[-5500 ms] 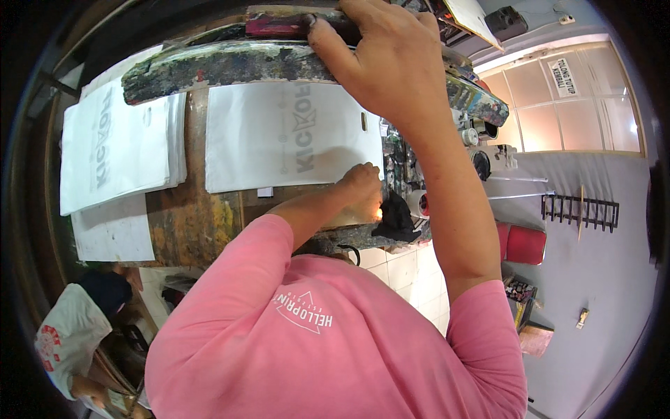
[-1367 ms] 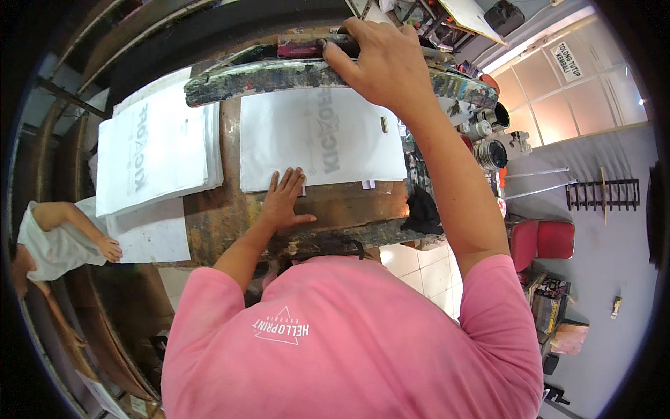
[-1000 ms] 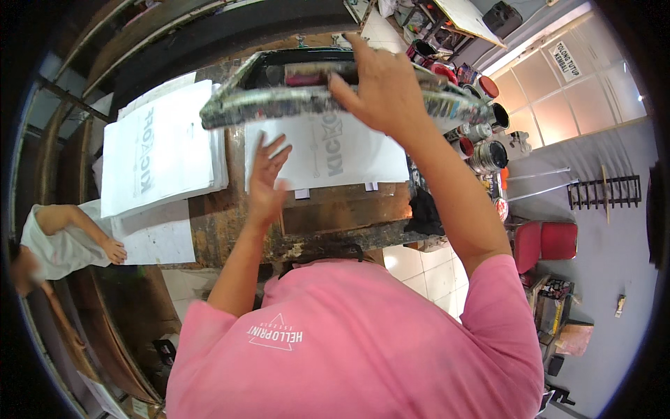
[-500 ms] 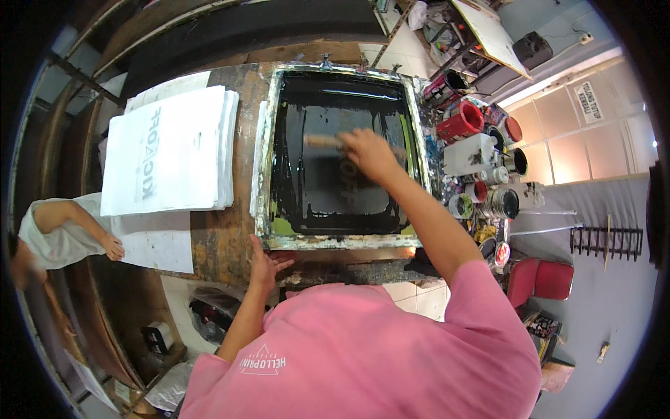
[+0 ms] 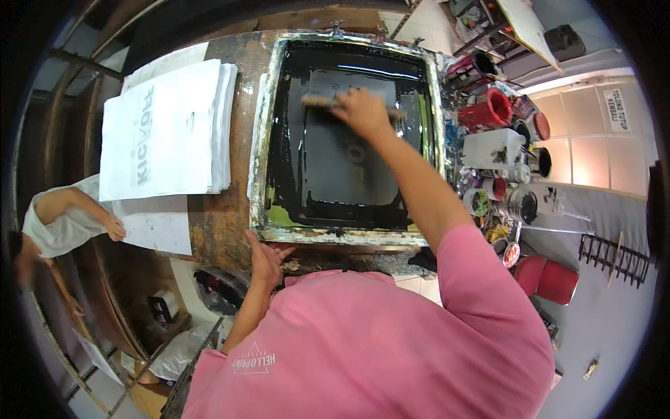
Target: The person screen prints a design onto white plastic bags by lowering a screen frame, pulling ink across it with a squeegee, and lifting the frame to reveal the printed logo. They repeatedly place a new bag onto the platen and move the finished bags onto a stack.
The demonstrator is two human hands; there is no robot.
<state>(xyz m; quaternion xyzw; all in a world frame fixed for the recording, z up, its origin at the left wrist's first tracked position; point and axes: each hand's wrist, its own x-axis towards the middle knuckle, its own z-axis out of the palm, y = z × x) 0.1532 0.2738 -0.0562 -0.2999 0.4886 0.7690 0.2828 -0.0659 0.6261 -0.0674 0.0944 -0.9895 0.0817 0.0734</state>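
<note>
A: The stained table (image 5: 218, 227) is carrying the inky frame (image 5: 349, 238). What is the right grip (image 5: 361, 112) doing?
B: It is holding the squeegee (image 5: 317, 101) inside it. The left grip (image 5: 264, 262) is lying at its corner; if closed, I cannot tell. Uneven pressing could be leaving blotches.

**Warm glow, dark rim**

Frosted panes (image 5: 586, 108) at right glow warmly. Wet ink (image 5: 286, 153) throws glints; the white stack (image 5: 167, 129) looks nearly washed out. Slight blur softens the right hand (image 5: 363, 114). Shelves (image 5: 110, 293) at left bend toward the black rim.
</note>
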